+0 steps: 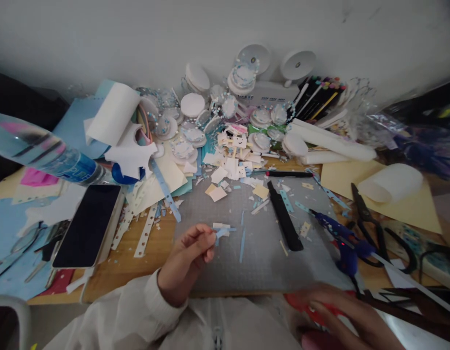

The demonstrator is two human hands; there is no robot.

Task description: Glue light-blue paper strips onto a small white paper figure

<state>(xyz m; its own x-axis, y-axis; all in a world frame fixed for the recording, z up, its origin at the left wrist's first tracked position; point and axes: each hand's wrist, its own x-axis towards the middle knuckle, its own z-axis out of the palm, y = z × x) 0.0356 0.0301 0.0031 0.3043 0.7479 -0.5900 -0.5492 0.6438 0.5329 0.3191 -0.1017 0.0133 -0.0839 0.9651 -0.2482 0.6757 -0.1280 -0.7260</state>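
Note:
My left hand (194, 255) is closed in a pinch above the front of the grey cutting mat (217, 272). Between its thumb and fingertips is a small paper piece (222, 230) made of blue strips and a white part. Thin blue paper strips (242, 245) lie on the mat just right of it. My right hand (352, 313) is low at the table's front edge, blurred. A red object (300, 301) shows beside its fingers; whether the hand holds it I cannot tell. The black cutter-like tool (285, 216) lies on the mat between the hands.
At right are a blue glue gun (347, 240) with a glue stick in it and black scissors (367, 218). A phone (88, 226) and a tilted water bottle (46, 150) are at left. Paper scraps, small cutouts (239, 141) and beaded white discs (192, 104) crowd the back.

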